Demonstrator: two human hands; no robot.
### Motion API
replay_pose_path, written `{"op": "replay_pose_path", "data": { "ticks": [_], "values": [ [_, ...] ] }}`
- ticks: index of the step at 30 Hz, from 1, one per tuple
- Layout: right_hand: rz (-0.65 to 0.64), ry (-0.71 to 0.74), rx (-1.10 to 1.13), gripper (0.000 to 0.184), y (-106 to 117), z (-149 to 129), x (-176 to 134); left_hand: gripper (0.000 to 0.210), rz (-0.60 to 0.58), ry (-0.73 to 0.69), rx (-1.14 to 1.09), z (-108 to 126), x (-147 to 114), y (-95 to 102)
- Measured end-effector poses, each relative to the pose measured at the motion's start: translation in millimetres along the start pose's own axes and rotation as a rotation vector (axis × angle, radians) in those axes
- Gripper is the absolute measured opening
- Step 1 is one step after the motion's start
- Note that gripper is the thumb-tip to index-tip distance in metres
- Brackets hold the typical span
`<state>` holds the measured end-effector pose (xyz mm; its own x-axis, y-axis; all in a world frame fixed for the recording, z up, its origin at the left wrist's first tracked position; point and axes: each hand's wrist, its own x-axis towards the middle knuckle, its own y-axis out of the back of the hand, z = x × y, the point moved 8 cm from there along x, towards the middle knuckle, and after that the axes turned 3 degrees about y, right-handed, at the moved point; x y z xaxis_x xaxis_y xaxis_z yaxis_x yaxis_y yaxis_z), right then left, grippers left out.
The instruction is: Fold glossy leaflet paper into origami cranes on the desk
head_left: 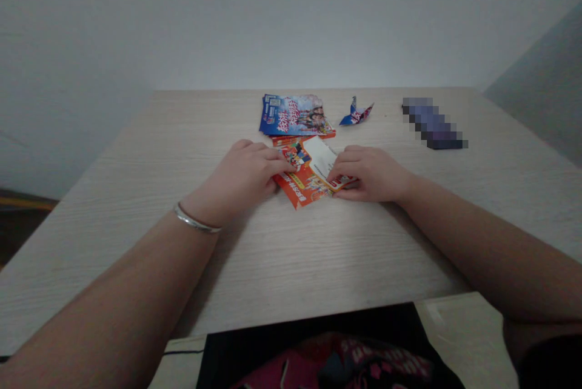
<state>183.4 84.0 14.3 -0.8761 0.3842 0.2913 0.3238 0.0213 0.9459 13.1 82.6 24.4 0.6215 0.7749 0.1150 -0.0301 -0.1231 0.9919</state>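
An orange printed leaflet (306,190) lies on the table between my hands, with part of it folded over to show a white and red printed side. At its left edge is my left hand (254,169), gripping the paper with the index finger laid across the print. My right hand (370,174) pinches the folded right part between thumb and fingers. Just beyond the leaflet, a stack of blue printed leaflets (295,115) rests with orange sheets showing beneath. To the right of the stack sits a small folded paper figure (357,115) in blue and red with upright points.
A dark flat object, blurred by pixels (434,125), lies at the table's far right. The pale wood-grain table (254,274) meets a plain wall (291,19) at the back. A black surface and patterned red cloth (336,365) show below the near edge.
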Motion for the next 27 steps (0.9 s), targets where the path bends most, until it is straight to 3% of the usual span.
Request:
{"op": "replay_pose_path", "data": {
  "ticks": [4, 7, 10, 14, 21, 27],
  "values": [
    [-0.029, 0.059, -0.081, 0.03, -1, -4, -1, 0.031, -0.022, -0.205, -0.176, 18, -4, 1.8],
    [-0.048, 0.069, -0.141, 0.03, -2, -5, -1, 0.028, -0.082, -0.239, -0.239, 24, -6, -0.5],
    [-0.053, 0.09, -0.174, 0.032, -2, -6, 0, 0.024, -0.162, -0.209, -0.214, 25, -7, -7.3],
    [-0.031, 0.085, -0.191, 0.035, 0, -7, -2, 0.026, -0.186, -0.181, -0.208, 25, -9, -9.6],
    [-0.065, -0.054, -0.174, 0.029, -1, -3, -1, 0.038, -0.24, -0.047, -0.255, 25, -9, -6.4],
    [-0.087, -0.241, -0.039, 0.026, -5, 7, 1, 0.048, -0.172, 0.15, -0.342, 11, -2, -7.3]
  ]
}}
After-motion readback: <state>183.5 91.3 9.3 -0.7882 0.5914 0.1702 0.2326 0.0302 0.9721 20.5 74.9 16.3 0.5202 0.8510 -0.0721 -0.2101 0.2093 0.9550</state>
